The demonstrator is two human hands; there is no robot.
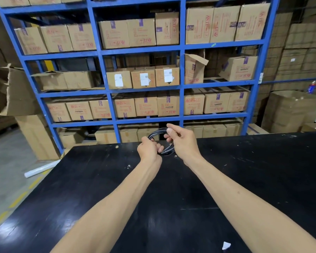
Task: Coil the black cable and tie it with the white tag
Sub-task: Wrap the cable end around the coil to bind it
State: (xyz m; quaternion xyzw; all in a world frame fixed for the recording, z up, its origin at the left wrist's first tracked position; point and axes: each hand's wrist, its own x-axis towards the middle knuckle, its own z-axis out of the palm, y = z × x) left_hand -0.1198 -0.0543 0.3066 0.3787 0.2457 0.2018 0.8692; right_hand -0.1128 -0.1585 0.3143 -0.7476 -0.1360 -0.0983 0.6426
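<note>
The black cable (156, 133) is wound into a small round coil, held upright in the air above the far edge of the black table (244, 179). My left hand (149, 149) grips the coil's left and lower side. My right hand (182, 141) pinches its right and upper side between thumb and fingers. Part of the coil is hidden behind both hands. A small white tag (226, 245) lies flat on the table close to me, to the right of my right forearm.
Tall blue shelving (181, 70) filled with cardboard boxes stands just behind the table. Loose boxes (13, 92) are stacked at the left, and a white roll (41, 168) lies on the floor there. More stacked cartons (290, 110) stand at the right.
</note>
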